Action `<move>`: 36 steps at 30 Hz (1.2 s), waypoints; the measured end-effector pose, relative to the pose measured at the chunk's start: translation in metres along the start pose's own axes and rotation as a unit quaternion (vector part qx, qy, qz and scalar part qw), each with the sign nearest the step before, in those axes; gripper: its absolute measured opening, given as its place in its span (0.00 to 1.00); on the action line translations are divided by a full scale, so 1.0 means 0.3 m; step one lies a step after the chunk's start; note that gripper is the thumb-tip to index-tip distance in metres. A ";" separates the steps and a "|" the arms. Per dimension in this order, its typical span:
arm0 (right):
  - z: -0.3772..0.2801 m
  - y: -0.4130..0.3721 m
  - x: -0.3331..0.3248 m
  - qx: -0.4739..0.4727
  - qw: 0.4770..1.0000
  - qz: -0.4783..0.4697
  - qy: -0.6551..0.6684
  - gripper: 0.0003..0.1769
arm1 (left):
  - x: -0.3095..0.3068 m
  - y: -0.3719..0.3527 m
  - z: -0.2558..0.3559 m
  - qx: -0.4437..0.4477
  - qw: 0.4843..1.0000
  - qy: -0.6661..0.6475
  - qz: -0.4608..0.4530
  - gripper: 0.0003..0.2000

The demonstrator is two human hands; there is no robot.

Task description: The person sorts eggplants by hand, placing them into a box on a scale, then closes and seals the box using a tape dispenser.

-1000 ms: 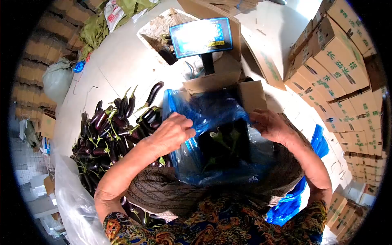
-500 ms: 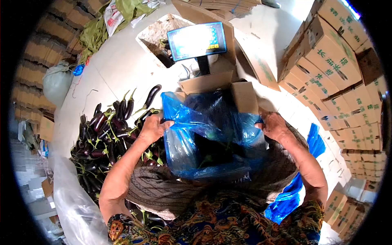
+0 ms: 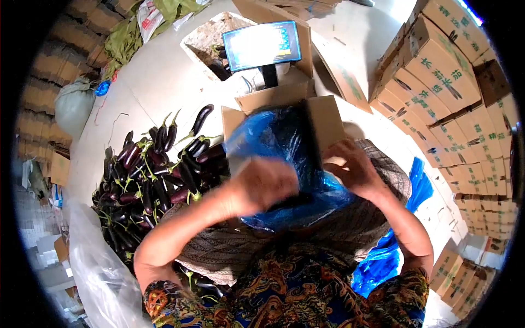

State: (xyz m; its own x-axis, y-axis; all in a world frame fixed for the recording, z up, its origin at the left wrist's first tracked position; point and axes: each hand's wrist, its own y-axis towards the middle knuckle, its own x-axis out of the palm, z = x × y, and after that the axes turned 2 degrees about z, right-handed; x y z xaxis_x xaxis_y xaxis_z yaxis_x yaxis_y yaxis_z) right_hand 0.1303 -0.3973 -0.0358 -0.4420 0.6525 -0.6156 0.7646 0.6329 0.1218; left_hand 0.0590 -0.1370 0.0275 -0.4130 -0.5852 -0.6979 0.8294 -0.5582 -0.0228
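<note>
Work Over a Crumpled, Translucent Blue Plastic Liner [image 3: 273, 128]

The liner lies inside and across the mouth of an open, brown cardboard box [image 3: 273, 97], whose flaps [image 3: 326, 120] stand out at the far end and to both sides. Any contents beneath are too dark to make out.

The bare left hand [image 3: 264, 186] is above the near middle of the liner, blurred; whether its fingers pinch film or are merely bunched cannot be told. The bare right hand [image 3: 353, 167] is by the right-hand flap, fingers curled and thumb set apart; whether film is caught at the fingertips cannot be told either.

The step in hand looks like arranging the film over the opening. Judging by the loose folds at the near right, the next move calls for a light hold on the thin plastic, without tearing it or snagging the flaps.

A heap of glossy, dark-purple eggplants with green stems [image 3: 158, 175] lies to the left of the box; beyond it stands a blue-framed, brightly lit display [image 3: 261, 46].
</note>
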 end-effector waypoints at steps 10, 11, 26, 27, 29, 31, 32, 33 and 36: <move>0.032 -0.312 -0.015 0.123 0.933 -0.235 -0.242 0.26 | 0.137 -0.296 0.050 -0.123 0.980 0.137 -0.081 0.41; 0.035 -0.305 0.040 0.211 0.917 -0.246 -0.234 0.26 | 0.202 -0.326 0.031 -0.116 0.962 0.228 -0.092 0.47; 0.065 -0.037 -0.028 0.279 0.840 -0.111 0.453 0.24 | 0.083 -0.102 -0.040 0.031 0.990 -0.072 0.117 0.05; 0.096 -0.014 0.004 0.236 0.797 -0.087 0.549 0.27 | 0.080 -0.052 -0.042 -0.059 0.989 -0.086 0.102 0.07; -0.001 0.029 -0.018 0.204 0.890 -0.113 0.393 0.36 | 0.067 0.035 -0.056 -0.173 0.971 -0.137 0.087 0.09; -0.003 0.049 -0.019 0.117 0.975 -0.157 0.106 0.48 | 0.097 0.058 -0.089 -0.152 0.969 -0.145 0.132 0.08; 0.022 0.006 -0.010 0.179 0.952 -0.221 0.109 0.51 | 0.111 0.071 -0.099 -0.141 0.966 -0.150 0.153 0.08; -0.005 -0.014 0.016 0.196 0.930 -0.217 0.224 0.48 | 0.102 0.086 -0.070 -0.169 0.963 -0.134 0.162 0.06; 0.000 -0.032 0.161 0.087 0.925 -0.151 0.337 0.35 | 0.130 0.157 -0.075 -0.153 0.956 -0.187 0.168 0.06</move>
State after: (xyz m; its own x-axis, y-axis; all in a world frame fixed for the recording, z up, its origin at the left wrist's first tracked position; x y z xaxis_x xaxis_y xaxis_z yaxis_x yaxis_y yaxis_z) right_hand 0.1016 -0.3719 -0.0667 -0.7947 0.6063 0.0304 0.5972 0.7898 -0.1400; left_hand 0.0905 -0.1727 -0.0169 -0.1625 -0.9019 -0.4002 0.9863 -0.1374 -0.0909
